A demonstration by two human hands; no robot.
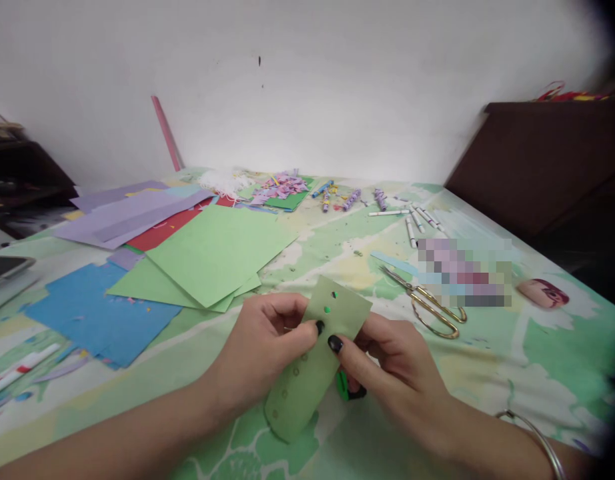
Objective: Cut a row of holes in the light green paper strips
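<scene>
A strip of pale green paper is held up in front of me, its lower end curled. Near its top are two small round spots that look like punched holes, and faint round marks run along its left edge. My left hand pinches the strip's left edge, thumb on the face and fingers behind. My right hand grips the right edge the same way. Under the right thumb, partly hidden, is a small green, pink and black object whose kind I cannot make out. Gold-handled scissors lie to the right.
Light green sheets, a blue sheet and purple sheets spread across the left. Paper scraps and rolled purple pieces lie at the back. White markers rest at right, near a dark cabinet.
</scene>
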